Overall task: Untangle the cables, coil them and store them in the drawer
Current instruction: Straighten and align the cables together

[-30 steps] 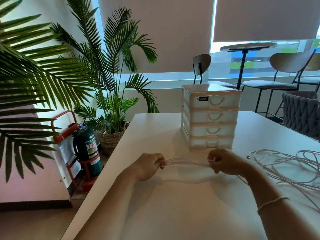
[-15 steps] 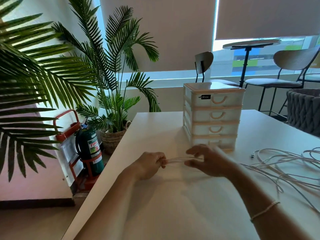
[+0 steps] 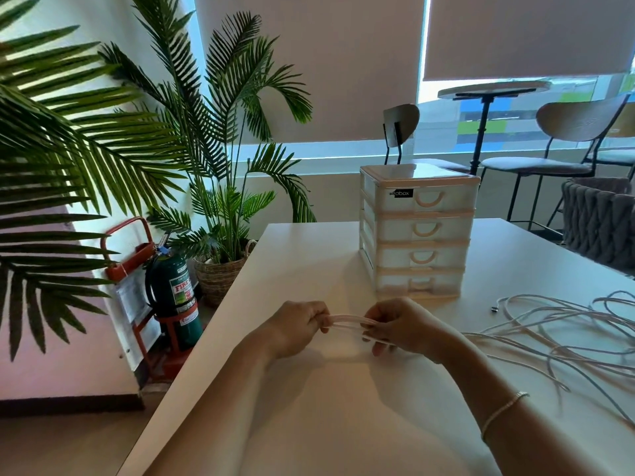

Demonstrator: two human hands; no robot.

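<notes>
Both hands meet low over the worktop [image 3: 343, 424], close together: the left hand [image 3: 295, 329] pinches one end of a small bundle of folded white cable [image 3: 345, 321], and the right hand [image 3: 402, 326] has its fingers curled round the other end, with a strand running out past the wrist toward the right. That strand joins a loose sprawl of cables [image 3: 567, 324] lying on the right side of the worktop, looping over one another, with a small plug [image 3: 495, 308] showing at one free end. Just behind the hands stands a small four-drawer unit [image 3: 417, 231], and all its drawers look closed. By my reading the coiling has only begun: a few short loops are gathered between the hands, while most of the length lies spread out and possibly tangled. Finishing this coil, dealing with any other cables in the sprawl, opening a drawer and putting the coils inside all remain.
</notes>
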